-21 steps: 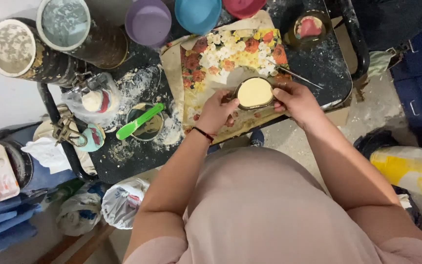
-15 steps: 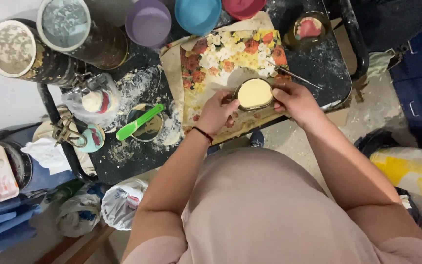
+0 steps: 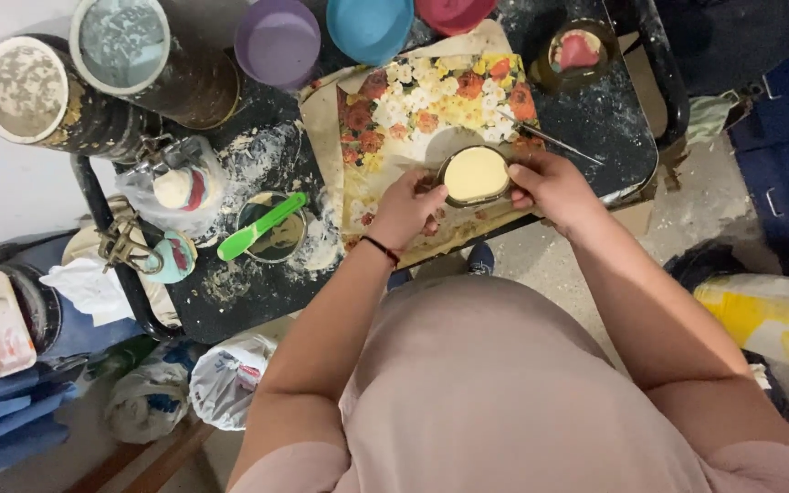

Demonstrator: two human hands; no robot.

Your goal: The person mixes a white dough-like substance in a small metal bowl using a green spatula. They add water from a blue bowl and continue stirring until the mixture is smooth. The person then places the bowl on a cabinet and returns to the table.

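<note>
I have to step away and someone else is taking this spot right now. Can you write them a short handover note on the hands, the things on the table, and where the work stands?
Left hand: gripping the left side of the small round mould.
Right hand: gripping its right side.
The mould is full of smooth cream-coloured mix and sits on the flowered sheet on the black table.
Left of it: a dish with a green spatula across it, amid spilled white powder. At the back: purple, blue and red bowls.
Done: mould filled and level.
Left: the cast is not yet out of the mould; powder is not cleaned up.
</note>
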